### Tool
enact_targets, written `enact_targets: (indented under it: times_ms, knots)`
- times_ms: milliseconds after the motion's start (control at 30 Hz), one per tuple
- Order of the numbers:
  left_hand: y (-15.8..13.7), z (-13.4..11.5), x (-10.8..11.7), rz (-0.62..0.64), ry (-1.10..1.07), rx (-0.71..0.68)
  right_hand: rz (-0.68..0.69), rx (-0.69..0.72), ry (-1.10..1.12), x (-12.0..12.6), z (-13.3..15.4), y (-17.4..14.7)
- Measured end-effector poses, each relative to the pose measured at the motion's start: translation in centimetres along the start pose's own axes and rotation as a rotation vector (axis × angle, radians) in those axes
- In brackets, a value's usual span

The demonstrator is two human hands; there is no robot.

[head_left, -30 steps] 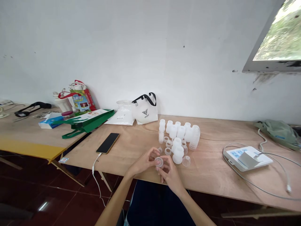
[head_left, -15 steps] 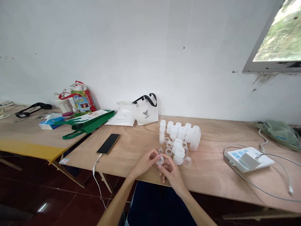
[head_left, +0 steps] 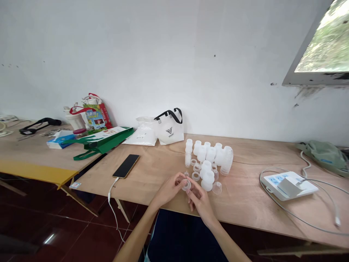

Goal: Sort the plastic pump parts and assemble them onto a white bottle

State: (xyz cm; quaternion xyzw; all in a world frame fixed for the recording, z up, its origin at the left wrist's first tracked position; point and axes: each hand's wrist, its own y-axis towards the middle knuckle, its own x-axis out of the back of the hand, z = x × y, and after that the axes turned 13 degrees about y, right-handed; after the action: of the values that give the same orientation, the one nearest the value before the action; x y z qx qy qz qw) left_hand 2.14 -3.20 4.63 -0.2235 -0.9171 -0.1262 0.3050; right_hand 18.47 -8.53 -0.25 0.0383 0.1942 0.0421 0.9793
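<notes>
My left hand (head_left: 171,188) and my right hand (head_left: 199,201) meet near the table's front edge. Between their fingertips is a small translucent plastic ring (head_left: 186,186), pinched from both sides; its centre is too small to make out. Just beyond the fingers stand several frosted white bottle-like containers (head_left: 208,178), some with a pinched waist. A loose translucent ring (head_left: 195,176) lies close to my right fingers, and a clear domed cap (head_left: 217,187) rests to the right. One clear cylinder (head_left: 227,160) leans at the group's right end.
A black phone (head_left: 126,166) on a white cable lies to the left. Behind it are a white pouch (head_left: 141,135) and a white tote bag (head_left: 171,133). On the right sits a white power strip (head_left: 288,185) with looping cables. A green bag (head_left: 106,143) bridges the two tables.
Both hands keep hold of the ring, with only slight finger movement. The whole view has shifted a little.
</notes>
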Motion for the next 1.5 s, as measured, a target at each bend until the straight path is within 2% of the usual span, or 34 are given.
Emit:
enact_targets:
  times_ms: [133,300,467,633,800,1033,1233,1400,1500]
  knots:
    - [-0.1,-0.5,0.7,0.029,0.065,0.022,-0.045,0.016,0.000,0.0,-0.3,-0.1]
    - [-0.4,-1.3,0.4,0.031,0.112,0.049,-0.150,0.085,0.071,-0.1,-0.3,0.1]
    - [-0.3,-1.4,-0.2,-0.024,0.166,0.084,-0.102,0.037,0.027,-0.1,-0.3,0.3]
    - [-0.5,-1.2,0.1,0.064,0.191,-0.012,-0.090,0.074,-0.025,0.1,-0.6,0.4]
    - [-0.7,-1.4,0.5,0.094,0.293,0.021,-0.081,0.147,-0.144,0.1,-1.1,0.4]
    - [-0.1,-1.0,-0.6,0.014,0.333,0.029,-0.097,0.162,-0.156,0.1,-1.1,0.4]
    - [0.2,-1.1,-0.7,-0.080,0.184,0.038,-0.108,0.133,-0.114,0.3,-1.0,0.6]
    - [-0.4,-1.5,-0.8,0.030,0.289,0.049,-0.132,0.112,-0.123,0.2,-1.1,0.4]
    - [-0.4,-1.4,-1.2,0.020,0.374,0.060,-0.139,0.153,-0.166,0.0,-0.7,0.1]
